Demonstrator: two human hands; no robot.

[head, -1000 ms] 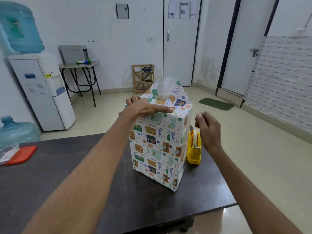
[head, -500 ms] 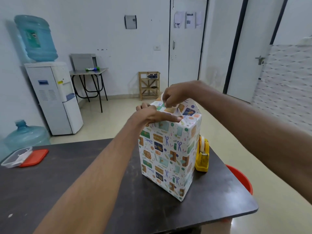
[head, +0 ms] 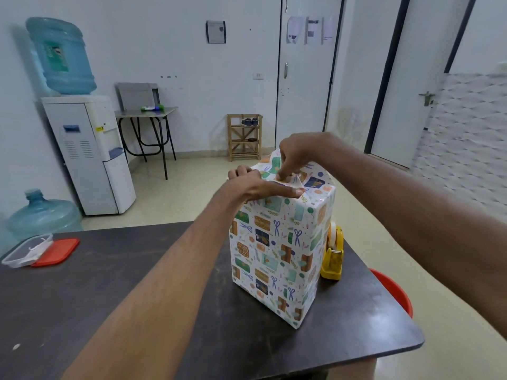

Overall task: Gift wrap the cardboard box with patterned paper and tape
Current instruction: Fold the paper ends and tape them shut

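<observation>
View from a head-worn camera, looking down at a dark worktop in a white-walled room. A tall box stands upright near the right end of the worktop. Its visible sides are covered in patterned paper, white with small drawings of scissors, parcels and dots. At the top of the box the paper is folded but not flat: one flap stands up at the far side.

Both bare arms reach in from the near edge and meet on the top of the box. The left hand holds the top. One finger lies straight along the near top edge and presses the paper down. Its other fingers curl at the far left corner of the top. The right hand comes from the right, above the left. Its fingers are bunched together and point down, closed on a small fold of paper in the middle of the top. I cannot tell if there is tape under them.

A yellow tape dispenser stands on the worktop, just beside the right side of the box. At the far left of the worktop is a clear plastic container, with a red lid touching it. Something round and red shows below the worktop's right edge. Against the back wall are a water cooler, a spare water bottle on the floor, a small table and a wooden shoe rack.
</observation>
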